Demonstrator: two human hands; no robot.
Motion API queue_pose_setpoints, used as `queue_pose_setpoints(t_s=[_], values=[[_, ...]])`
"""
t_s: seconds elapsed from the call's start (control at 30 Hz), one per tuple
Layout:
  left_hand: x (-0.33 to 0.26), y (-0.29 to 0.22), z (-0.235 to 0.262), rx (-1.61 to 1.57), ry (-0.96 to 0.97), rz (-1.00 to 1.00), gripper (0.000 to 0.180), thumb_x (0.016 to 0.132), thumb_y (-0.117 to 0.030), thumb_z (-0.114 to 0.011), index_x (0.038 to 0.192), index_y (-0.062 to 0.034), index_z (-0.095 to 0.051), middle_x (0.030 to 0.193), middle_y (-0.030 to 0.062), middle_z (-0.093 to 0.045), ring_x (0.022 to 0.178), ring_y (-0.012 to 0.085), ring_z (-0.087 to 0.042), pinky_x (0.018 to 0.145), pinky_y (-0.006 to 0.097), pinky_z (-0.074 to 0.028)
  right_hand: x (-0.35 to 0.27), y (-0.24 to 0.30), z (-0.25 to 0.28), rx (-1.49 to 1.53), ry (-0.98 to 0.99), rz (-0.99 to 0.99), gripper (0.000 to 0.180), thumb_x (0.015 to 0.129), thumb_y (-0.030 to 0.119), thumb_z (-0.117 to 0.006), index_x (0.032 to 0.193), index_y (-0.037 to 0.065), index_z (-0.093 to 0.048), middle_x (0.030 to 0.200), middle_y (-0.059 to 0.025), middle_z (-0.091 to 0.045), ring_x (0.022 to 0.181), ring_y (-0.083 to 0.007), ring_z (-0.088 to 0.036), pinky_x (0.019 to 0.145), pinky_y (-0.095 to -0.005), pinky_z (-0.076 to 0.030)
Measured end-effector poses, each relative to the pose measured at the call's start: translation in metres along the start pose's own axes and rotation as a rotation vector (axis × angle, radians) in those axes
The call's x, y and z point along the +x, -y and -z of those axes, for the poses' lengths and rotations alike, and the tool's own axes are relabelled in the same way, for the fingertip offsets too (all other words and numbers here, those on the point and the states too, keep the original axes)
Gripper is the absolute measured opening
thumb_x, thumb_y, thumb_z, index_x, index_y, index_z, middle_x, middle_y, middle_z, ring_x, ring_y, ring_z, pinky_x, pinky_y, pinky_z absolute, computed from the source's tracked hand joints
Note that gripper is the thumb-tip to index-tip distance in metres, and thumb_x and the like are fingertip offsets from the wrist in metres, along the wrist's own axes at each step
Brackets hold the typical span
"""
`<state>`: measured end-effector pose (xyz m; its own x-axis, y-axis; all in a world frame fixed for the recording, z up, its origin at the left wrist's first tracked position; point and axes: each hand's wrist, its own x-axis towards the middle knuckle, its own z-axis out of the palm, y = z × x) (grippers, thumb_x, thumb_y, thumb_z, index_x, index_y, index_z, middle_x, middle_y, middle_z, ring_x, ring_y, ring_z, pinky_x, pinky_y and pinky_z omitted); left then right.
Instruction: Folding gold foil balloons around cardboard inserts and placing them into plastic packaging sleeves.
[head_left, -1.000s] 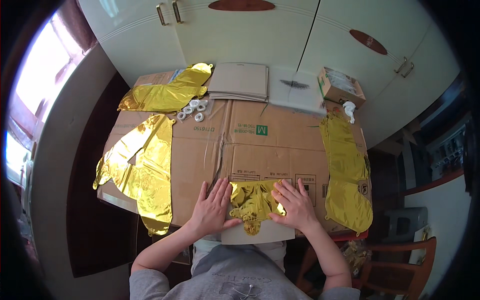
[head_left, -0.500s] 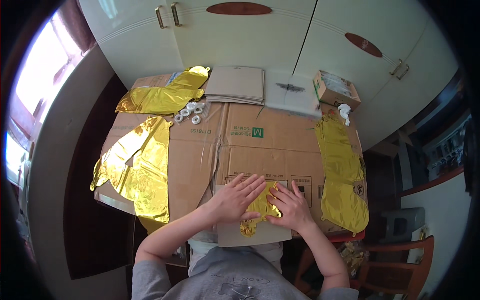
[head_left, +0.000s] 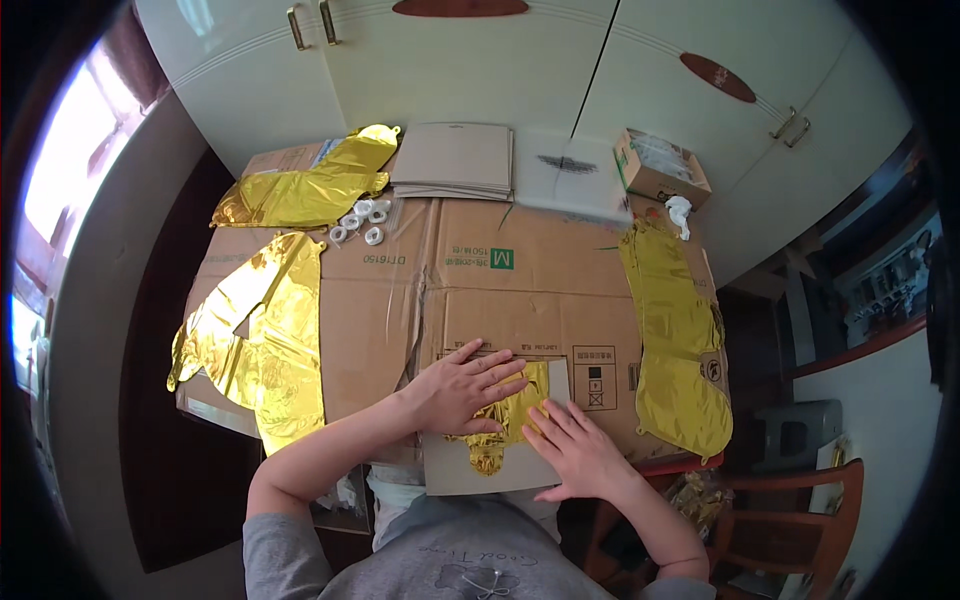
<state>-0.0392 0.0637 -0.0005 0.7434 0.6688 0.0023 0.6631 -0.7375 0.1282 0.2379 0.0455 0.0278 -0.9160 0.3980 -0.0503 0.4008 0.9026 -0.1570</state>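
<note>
A small folded gold foil balloon (head_left: pixel 528 405) lies on a grey cardboard sheet (head_left: pixel 447 472) at the table's near edge, its narrow end pointing toward me. Across its left part rests my left hand (head_left: pixel 458 393), flat with fingers spread, hiding some of the foil. My right hand (head_left: pixel 580 452) is also open; its fingertips touch the foil's right edge and the palm lies over the sheet's right side. Neither hand grips anything.
Large flat gold foil balloons lie at the left (head_left: pixel 290 340), back left (head_left: pixel 300 195) and right (head_left: pixel 680 340). Several white ribbon rolls (head_left: pixel 374 236), stacked grey sheets (head_left: pixel 455 155), a clear plastic sheet (head_left: pixel 560 190) and a small carton (head_left: pixel 662 165) sit toward the back. A wooden chair (head_left: pixel 780 520) stands at right.
My right hand has slid down and toward the right, uncovering more of the foil's right side. My left hand stays flat on the foil. The whole view has shifted slightly.
</note>
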Motion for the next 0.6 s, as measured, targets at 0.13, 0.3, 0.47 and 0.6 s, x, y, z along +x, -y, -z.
queue_pose_setpoints(t_s=[0.13,0.3,0.47,0.6], values=[[-0.002,-0.002,0.005,-0.019,0.021,-0.036,0.068,0.094,-0.062,-0.039,0.150,-0.0249,-0.033,0.156,0.0061,-0.031,0.145,0.0253,-0.026,0.118,0.052,-0.017,-0.003,0.000,-0.004,-0.010,0.001,0.000,0.099,0.063,0.057,-0.078,0.137,0.000,-0.046,0.146,-0.0180,-0.042,0.140,-0.0356,-0.033,0.113,-0.0494,-0.031],[-0.006,-0.006,0.007,-0.051,0.047,-0.098,0.063,0.095,-0.062,-0.037,0.147,-0.0270,-0.040,0.157,0.0053,-0.030,0.146,0.0242,-0.024,0.119,0.050,-0.013,-0.003,-0.002,-0.002,-0.066,0.043,-0.022,0.100,0.065,0.058,-0.077,0.138,-0.001,-0.044,0.146,-0.0173,-0.041,0.141,-0.0342,-0.032,0.115,-0.0484,-0.028],[-0.016,-0.007,-0.006,-0.118,0.010,-0.215,0.063,0.095,-0.059,-0.041,0.148,-0.0262,-0.038,0.157,0.0043,-0.030,0.145,0.0251,-0.026,0.118,0.053,-0.016,0.000,0.000,0.001,0.015,-0.016,-0.048,0.100,0.062,0.060,-0.076,0.136,-0.002,-0.048,0.143,-0.0178,-0.045,0.139,-0.0330,-0.035,0.115,-0.0487,-0.027],[-0.018,-0.004,-0.005,-0.163,0.021,-0.263,0.060,0.097,-0.055,-0.039,0.148,-0.0232,-0.039,0.156,0.0036,-0.031,0.145,0.0250,-0.026,0.119,0.052,-0.014,0.009,-0.002,0.013,-0.043,0.029,-0.034,0.102,0.061,0.062,-0.076,0.134,-0.005,-0.048,0.141,-0.0190,-0.048,0.137,-0.0332,-0.038,0.115,-0.0480,-0.027]])
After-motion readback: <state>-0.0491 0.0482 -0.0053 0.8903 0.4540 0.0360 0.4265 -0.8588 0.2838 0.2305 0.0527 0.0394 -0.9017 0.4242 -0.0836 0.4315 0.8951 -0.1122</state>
